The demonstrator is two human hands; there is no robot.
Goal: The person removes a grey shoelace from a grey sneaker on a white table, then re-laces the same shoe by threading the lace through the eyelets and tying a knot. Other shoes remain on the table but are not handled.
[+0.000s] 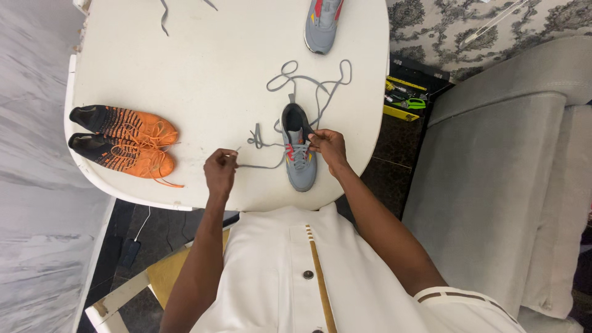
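White and rounded at its near edge, the bench [203, 74] filled the upper middle of the head view, with pale wall to its left and a grey sofa [493, 185] to its right. The right hand [328, 148] sat against the right side of a grey shoe [300, 148], its grip pinched together on the grey lace [308, 83] at the eyelets, wrist bent and forearm running back down to the body. The left hand [220, 172] was held well left of the shoe, close to the bench's near edge, its fingertips closed on the thin end of the same lace, which stretched from there across to the shoe. The shoe stood toe toward the person, near the front edge, with loose lace looping over the bench beyond its heel.

Bare bench top lay between the left hand and a pair of orange shoes [123, 142] lying side by side at the left rim, well apart from the grey shoe. A second grey shoe [322, 24] stood at the far edge, partly cut off by the frame, with open surface between it and the lace loops. Right of the bench, a narrow strip of dark floor held a yellow toolbox [404, 98] before the sofa.
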